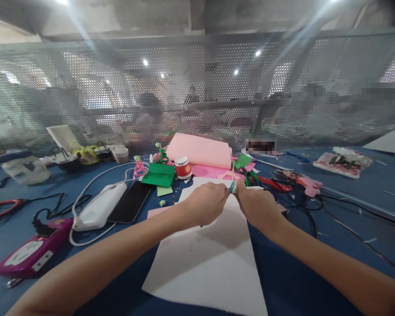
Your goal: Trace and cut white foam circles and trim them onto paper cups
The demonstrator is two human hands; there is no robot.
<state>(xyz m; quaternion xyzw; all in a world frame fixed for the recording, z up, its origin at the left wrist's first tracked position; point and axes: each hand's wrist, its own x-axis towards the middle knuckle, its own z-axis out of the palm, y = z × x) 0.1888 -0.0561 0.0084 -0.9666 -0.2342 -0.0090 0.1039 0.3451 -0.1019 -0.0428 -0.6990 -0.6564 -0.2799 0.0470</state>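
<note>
My left hand (209,202) and my right hand (258,204) meet above the far part of a white paper sheet (213,272). The fingers of both are closed. Between the fingertips shows a small teal-and-white piece (232,188), whose kind I cannot make out. A thin pale stick (233,169) stands up just behind it; whether it is held is unclear. Right behind my hands lie green paper scraps (242,161) and pink paper. A red-and-white paper cup (183,168) stands beyond my left hand, beside a folded green paper (158,175).
At left lie a black phone (131,202), a white power bank (102,206) with cable, and a purple power strip (33,250). A pink glue gun (307,184) and cords are at right. A pink paper roll (199,150) rests before the perforated metal screen (197,87).
</note>
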